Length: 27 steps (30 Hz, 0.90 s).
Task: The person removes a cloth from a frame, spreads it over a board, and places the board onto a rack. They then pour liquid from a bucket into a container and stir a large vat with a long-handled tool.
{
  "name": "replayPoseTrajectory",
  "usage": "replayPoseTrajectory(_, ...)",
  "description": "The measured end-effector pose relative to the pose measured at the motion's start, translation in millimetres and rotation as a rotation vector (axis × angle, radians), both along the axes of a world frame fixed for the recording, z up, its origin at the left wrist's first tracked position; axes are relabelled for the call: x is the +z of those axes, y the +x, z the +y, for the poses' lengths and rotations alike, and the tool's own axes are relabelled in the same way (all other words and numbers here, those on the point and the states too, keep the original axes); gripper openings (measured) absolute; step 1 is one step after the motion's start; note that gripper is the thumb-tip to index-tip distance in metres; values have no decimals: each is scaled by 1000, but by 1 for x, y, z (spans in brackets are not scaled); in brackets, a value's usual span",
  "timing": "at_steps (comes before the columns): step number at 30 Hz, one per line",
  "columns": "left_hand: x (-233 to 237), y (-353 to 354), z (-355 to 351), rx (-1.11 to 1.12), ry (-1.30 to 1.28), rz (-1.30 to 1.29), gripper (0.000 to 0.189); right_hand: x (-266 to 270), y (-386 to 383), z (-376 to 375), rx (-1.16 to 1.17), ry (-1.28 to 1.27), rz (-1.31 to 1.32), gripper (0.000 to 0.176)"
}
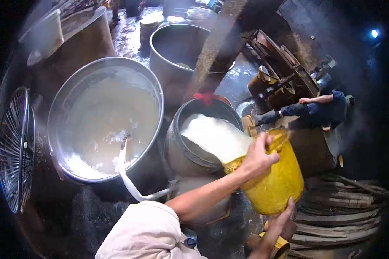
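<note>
A yellow bucket (274, 181), tipped at near right, sheds white liquid (216, 136) into a dark pot (181, 151). The left hand (257, 157) is clamped on its rim, and the right hand (285, 218) seems spread flat under its base. A wet grip slipping could slop liquid past the pot. Steam blurs the far worker (324, 108).

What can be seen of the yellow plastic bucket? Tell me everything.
The yellow plastic bucket is round and wet-looking. It is tipped steeply to the left, with its mouth at the dark round metal pot. Thick white liquid pours from its rim into that pot. The left hand grips the rim, and the right hand cups its base from below. Whether the rim touches the pot cannot be told.
</note>
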<state>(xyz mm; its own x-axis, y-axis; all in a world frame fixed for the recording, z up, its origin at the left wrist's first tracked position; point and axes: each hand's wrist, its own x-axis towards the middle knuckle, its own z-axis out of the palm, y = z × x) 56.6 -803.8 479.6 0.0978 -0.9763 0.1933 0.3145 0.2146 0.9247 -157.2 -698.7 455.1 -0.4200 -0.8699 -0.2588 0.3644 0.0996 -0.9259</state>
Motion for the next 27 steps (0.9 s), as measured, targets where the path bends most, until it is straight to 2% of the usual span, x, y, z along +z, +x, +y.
replayPoseTrajectory(1, -17, 2, -9, 107, -54, 156, 32, 15, 7, -11, 16, 3, 11, 57)
replayPoseTrajectory(3, -22, 25, -7, 120, -50, 493, 32, 38, 20, -26, 115, -87, 321, 65)
replayPoseTrajectory(4, -26, 37, -2, 167, -14, 547, 31, 51, 34, -35, 194, -153, 466, 65)
replayPoseTrajectory(5, -27, 43, 3, 219, -1, 723, 30, 65, 50, -42, 271, -221, 609, 66)
replayPoseTrajectory(6, -23, 49, 10, 271, 10, 815, 29, 81, 67, -45, 286, -218, 609, 66)
replayPoseTrajectory(7, -20, 54, 17, 322, 17, 903, 29, 95, 87, -45, 337, -286, 833, 70)
replayPoseTrajectory(8, -36, 54, 18, 368, 18, 884, 28, 102, 98, -42, 383, -356, 1054, 74)
replayPoseTrajectory(9, -45, 52, 18, 418, 42, 866, 29, 102, 102, -38, 387, -358, 1048, 74)
replayPoseTrajectory(11, -65, 46, 13, 493, 12, 865, 30, 99, 104, -32, 378, -511, 1236, 82)
replayPoseTrajectory(13, -54, 41, 22, 453, -21, 808, 31, 72, 74, -20, 305, -454, 1290, 84)
replayPoseTrajectory(14, -49, 36, 27, 414, -52, 760, 32, 46, 43, -17, 237, -484, 1163, 85)
replayPoseTrajectory(15, -50, 30, 34, 332, 30, 648, 36, 19, 18, -10, 168, -512, 1036, 86)
replayPoseTrajectory(17, -69, 1, 42, 265, 26, 239, 42, -25, -17, 13, 83, -482, 590, 76)
replayPoseTrajectory(19, -63, -25, 66, 184, 39, -269, 48, -61, -28, 42, 15, -310, -19, 61)
replayPoseTrajectory(21, -96, -71, 84, 135, -17, -541, 51, -152, -63, 75, -233, -226, -562, 61)
replayPoseTrajectory(22, -110, -86, 93, 31, 26, -579, 51, -190, -69, 96, -123, -80, -118, 59)
replayPoseTrajectory(24, -149, -109, 108, -121, 110, -657, 56, -233, -65, 122, -21, 100, 304, 58)
replayPoseTrajectory(25, -185, -120, 114, -100, 162, -611, 61, -250, -68, 134, -110, 84, -47, 59)
replayPoseTrajectory(26, -215, -125, 117, -87, 343, -616, 59, -265, -75, 145, -207, 56, -394, 60)
replayPoseTrajectory(27, -247, -128, 120, -71, 524, -623, 59, -276, -82, 146, -234, 77, -403, 60)
